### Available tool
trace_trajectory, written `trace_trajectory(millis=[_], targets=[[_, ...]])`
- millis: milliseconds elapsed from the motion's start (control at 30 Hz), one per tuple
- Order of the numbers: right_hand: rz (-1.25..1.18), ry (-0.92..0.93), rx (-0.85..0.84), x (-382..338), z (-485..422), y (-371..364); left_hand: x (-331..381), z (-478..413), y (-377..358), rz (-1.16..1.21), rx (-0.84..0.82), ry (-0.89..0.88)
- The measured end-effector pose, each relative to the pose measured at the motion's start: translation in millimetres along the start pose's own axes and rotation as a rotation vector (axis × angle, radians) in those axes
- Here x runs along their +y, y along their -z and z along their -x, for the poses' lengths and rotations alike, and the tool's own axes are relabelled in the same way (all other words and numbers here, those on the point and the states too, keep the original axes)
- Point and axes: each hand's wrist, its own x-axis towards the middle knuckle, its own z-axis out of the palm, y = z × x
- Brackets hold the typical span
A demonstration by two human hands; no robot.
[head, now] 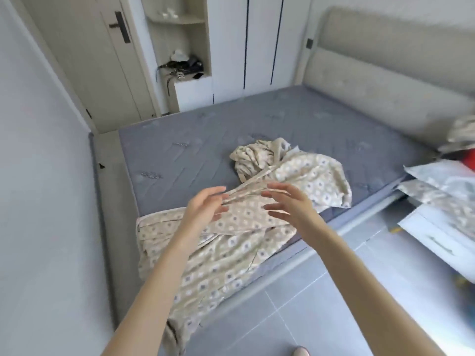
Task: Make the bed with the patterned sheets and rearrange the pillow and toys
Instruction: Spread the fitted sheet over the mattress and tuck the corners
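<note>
A beige patterned sheet (303,176) lies crumpled on the bare grey mattress (195,140). Part of it hangs over the near corner of the bed towards the floor. My left hand (205,206) and my right hand (288,201) hover just above the sheet's middle fold, palms facing each other, fingers spread and straight. Neither hand holds cloth. More patterned bedding (462,132) sits at the right edge by the padded headboard (385,80). No pillow or toy can be told apart clearly.
A white nightstand (437,235) at the right carries plastic-wrapped bedding (444,181) and something red. A wall runs along the bed's left side. A door, an open shelf with clutter (185,65) and a white wardrobe stand beyond the bed. Grey tiled floor (321,304) lies near me.
</note>
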Motion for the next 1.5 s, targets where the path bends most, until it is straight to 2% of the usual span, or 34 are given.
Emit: trace_trajectory(millis=[333, 633, 933, 1100, 1267, 1500], targets=[[0.033, -0.041, 0.110, 5, -14, 216, 8, -52, -242, 0.004, -0.179, 0.036], [0.005, -0.144, 0.201, 15, -73, 343, 6, -117, -363, -0.041, -0.261, 0.130], [0.058, -0.364, 0.138, 31, -234, 432, -19, -268, -450, -0.028, -0.192, 0.295], [0.182, -0.502, 0.081, 26, -333, 480, -13, -361, -493, 0.023, -0.128, 0.384], [0.284, -0.580, 0.068, 40, -418, 504, -6, -412, -504, 0.055, 0.006, 0.441], [0.573, -0.758, -0.118, 94, -535, 503, -20, -459, -501, 0.099, 0.227, 0.540]])
